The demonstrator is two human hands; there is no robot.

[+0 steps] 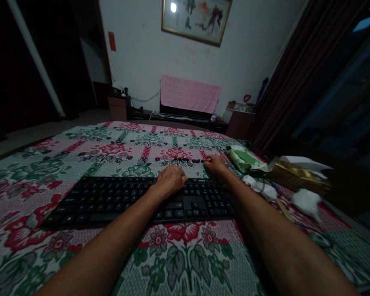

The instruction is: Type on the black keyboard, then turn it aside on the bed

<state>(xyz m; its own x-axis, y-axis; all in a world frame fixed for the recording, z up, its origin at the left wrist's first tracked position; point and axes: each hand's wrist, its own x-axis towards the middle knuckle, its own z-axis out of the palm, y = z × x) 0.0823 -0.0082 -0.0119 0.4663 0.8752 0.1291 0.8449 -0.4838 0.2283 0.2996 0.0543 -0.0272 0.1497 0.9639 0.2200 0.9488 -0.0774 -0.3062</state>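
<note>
A black keyboard (pixel 111 199) lies on the flowered tablecloth (pixel 185 250), right in front of me. My left hand (pixel 172 179) rests over its upper edge, fingers curled inward; whatever they may hold is hidden. Just beyond the keyboard's top right, my right hand (pixel 215 164) has its thumb and finger pinched at a small black keycap at the end of a row. That row of small black keycaps (pixel 185 160) runs leftward across the cloth from the fingertips.
To the right sit a green-and-white tissue pack (pixel 245 158), a gold box (pixel 296 174) with white paper, crumpled white tissues (pixel 306 203) and a thin wooden stick (pixel 284 209). A pink cloth (pixel 189 93) covers a screen by the far wall.
</note>
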